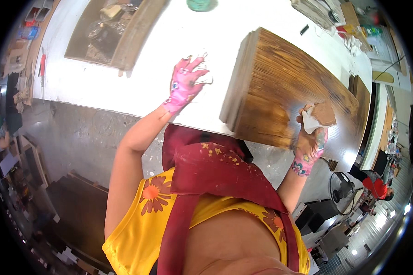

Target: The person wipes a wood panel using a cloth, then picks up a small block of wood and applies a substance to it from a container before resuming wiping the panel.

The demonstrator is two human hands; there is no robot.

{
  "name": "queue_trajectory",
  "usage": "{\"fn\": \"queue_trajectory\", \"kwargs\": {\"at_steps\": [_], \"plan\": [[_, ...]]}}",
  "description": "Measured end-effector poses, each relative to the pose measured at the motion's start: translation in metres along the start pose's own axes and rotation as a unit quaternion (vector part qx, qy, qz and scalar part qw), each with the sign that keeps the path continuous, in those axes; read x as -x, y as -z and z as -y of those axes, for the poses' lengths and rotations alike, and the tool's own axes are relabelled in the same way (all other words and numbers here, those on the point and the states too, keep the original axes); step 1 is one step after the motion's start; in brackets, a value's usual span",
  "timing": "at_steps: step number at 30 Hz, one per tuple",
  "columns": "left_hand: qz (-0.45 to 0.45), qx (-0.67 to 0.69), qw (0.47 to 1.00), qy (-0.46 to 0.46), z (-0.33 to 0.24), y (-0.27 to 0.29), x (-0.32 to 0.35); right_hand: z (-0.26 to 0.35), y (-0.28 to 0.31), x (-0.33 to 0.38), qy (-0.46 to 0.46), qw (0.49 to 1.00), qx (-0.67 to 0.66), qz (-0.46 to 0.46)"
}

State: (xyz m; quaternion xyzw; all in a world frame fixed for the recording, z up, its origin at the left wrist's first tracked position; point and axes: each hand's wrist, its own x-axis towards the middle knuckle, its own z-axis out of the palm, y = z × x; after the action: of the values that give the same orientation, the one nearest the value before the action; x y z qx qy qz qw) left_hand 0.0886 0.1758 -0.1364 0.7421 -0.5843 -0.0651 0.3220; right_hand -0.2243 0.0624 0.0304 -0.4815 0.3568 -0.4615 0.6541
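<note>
My left hand, in a pink patterned glove with the fingertips bare, is over the white tabletop. Its fingers are spread and slightly blurred, and nothing shows in its grasp. To the right lies a brown stained wooden panel with dark grain, stacked on other boards whose edges show at its left side. Over the panel's near right part, my right hand, in a floral glove, is closed on a folded piece of sandpaper, brown on one face and white on the other. The fingers partly hide behind the sandpaper.
A wooden-framed tray with jars and scraps sits at the far left of the white table. A green round object stands at the far edge. A red-handled tool lies left. To the right are a fan and a person in red.
</note>
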Motion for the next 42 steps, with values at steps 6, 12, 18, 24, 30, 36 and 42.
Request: {"fn": "queue_trajectory", "kwargs": {"at_steps": [6, 12, 18, 24, 30, 36, 42], "plan": [[-0.194, 0.374, 0.795, 0.436, -0.043, 0.031, 0.008, 0.025, 0.124, 0.002, 0.006, 0.998, -0.056, 0.014], [-0.206, 0.322, 0.913, 0.143, -0.154, 0.073, -0.048, 0.031, 0.214, -0.014, -0.002, 0.993, -0.121, 0.020], [-0.009, -0.127, 0.984, -0.122, -0.162, 0.004, -0.098, 0.032, 0.242, -0.037, 0.016, 0.992, -0.124, 0.020], [0.025, 0.028, 0.992, -0.122, -0.256, -0.024, -0.062, 0.019, 0.263, -0.049, 0.013, 0.983, -0.180, -0.017], [0.210, 0.528, 0.815, -0.113, -0.339, -0.072, -0.003, 0.021, 0.261, -0.045, 0.009, 0.984, -0.180, 0.001], [-0.092, 0.581, 0.790, 0.172, -0.252, -0.004, -0.075, 0.032, 0.290, -0.033, 0.164, 0.959, -0.001, -0.230], [-0.058, -0.114, 0.988, -0.082, -0.192, -0.039, -0.143, 0.024, 0.337, -0.020, 0.201, 0.882, 0.198, -0.377]]}}
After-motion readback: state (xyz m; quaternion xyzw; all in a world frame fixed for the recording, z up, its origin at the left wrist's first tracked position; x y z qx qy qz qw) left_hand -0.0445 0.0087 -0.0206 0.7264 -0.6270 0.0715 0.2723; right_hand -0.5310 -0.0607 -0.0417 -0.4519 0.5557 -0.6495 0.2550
